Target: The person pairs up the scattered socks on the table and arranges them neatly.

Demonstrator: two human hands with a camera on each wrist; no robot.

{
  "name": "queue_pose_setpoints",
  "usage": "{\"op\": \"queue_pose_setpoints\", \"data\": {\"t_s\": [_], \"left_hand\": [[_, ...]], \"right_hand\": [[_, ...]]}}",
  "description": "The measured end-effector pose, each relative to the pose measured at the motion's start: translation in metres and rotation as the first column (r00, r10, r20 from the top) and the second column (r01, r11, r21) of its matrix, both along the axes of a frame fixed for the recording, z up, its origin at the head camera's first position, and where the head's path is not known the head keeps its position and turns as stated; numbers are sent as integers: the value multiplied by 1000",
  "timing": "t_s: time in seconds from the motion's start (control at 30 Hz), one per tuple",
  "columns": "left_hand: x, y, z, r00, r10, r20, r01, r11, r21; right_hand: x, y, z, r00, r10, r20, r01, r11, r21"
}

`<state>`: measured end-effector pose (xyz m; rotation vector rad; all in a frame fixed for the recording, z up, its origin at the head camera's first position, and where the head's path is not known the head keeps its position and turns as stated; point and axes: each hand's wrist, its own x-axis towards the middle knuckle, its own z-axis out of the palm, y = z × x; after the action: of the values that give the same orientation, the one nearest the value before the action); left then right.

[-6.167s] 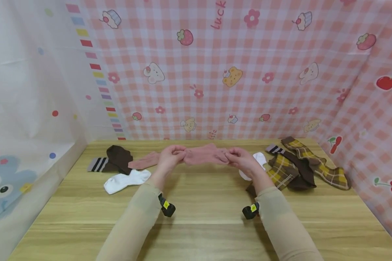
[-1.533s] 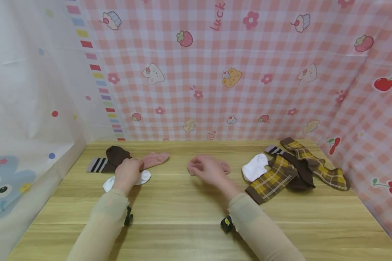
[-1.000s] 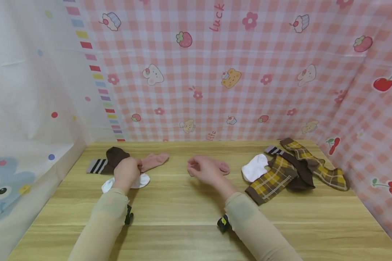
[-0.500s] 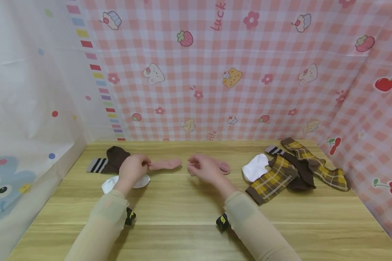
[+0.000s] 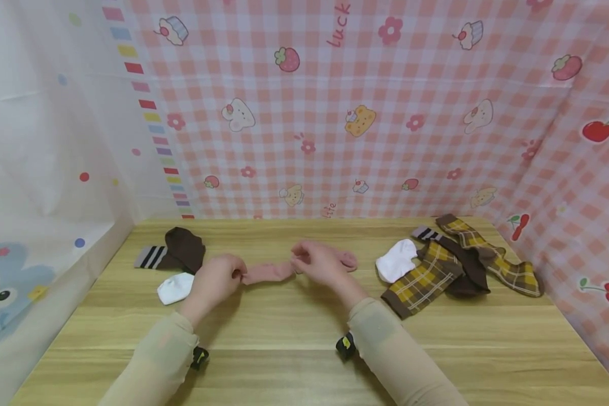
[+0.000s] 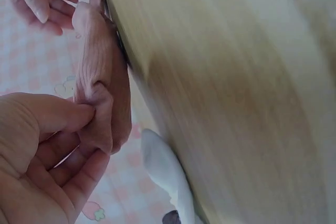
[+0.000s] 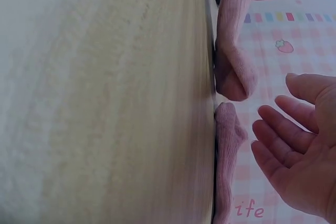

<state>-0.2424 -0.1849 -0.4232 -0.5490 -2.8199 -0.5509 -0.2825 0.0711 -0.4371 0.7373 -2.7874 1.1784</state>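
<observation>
My left hand pinches one end of a pink ribbed sock, thumb on one side and fingers on the other. In the left wrist view this pink sock stretches away from the pinch toward the other hand. My right hand hovers beside the sock's far end, its fingers relaxed and holding nothing. Under and behind that hand lies a second pink sock, partly hidden in the head view. The right wrist view shows this second sock flat on the table, end to end with the held one.
At the left lie a dark brown sock with a grey striped cuff and a white sock, partly behind my left hand. On the right are another white sock, brown-yellow plaid socks and another dark brown sock. A checked cloth hangs behind the wooden table.
Both hands held one pink sock stretched up; it then lay on the table. My left hand took the other pink sock from the left and drew it rightward and nearer. My right hand barely moved lately.
</observation>
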Motion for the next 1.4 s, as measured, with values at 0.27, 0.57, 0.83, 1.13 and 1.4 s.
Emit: {"op": "queue_pose_setpoints", "data": {"t_s": [0.27,0.57,0.83,1.13,1.4], "left_hand": [[5,0,-3,999,-35,1,35,998,-48],[1,-9,4,992,48,120,-53,998,39],[-1,-17,4,966,132,222,-171,971,169],[-3,-20,-2,946,164,281,-212,965,152],[-5,-17,-6,947,139,291,-179,977,114]], "right_hand": [[4,-4,3,1000,15,-18,-13,995,99],[7,-8,4,999,-36,-5,36,984,176],[6,-10,1,995,-101,4,97,971,218],[7,-13,-3,990,-139,20,129,957,258],[8,-17,-6,990,-141,11,131,947,294]]}}
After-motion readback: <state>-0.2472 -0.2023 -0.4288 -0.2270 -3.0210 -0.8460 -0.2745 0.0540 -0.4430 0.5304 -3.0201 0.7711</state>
